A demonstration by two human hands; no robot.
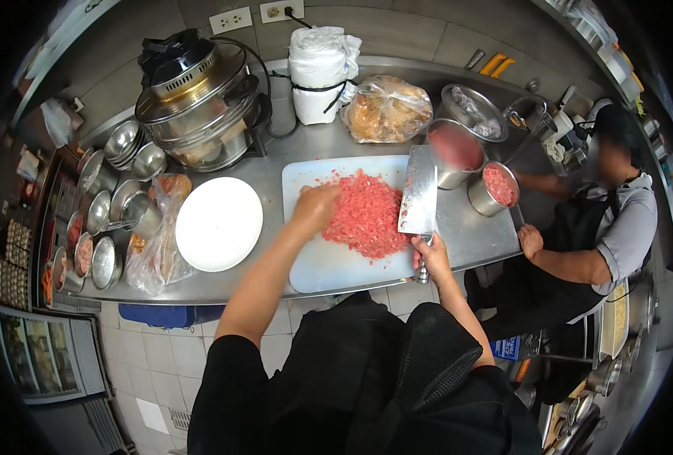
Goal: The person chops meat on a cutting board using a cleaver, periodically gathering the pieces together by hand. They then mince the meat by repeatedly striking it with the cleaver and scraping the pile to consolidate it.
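A heap of chopped red meat (368,216) is spread over the white cutting board (314,269). My left hand (317,206) is at the heap's left edge, its fingers curled downward and closed; whatever they may hold is hidden. On the other side, my right hand (433,256) grips the handle of a cleaver (418,193). The cleaver's broad blade points away from me, over the board's right part beside the meat, with small meat bits stuck to it.
Left of the board lies a white plate (219,224), beside a plastic bag (162,243) and several metal bowls (124,140). Metal pots of meat (494,189) stand right. Behind are a countertop oven (196,106) and a bagged food bundle (388,110). A co-worker (594,220) stands at right.
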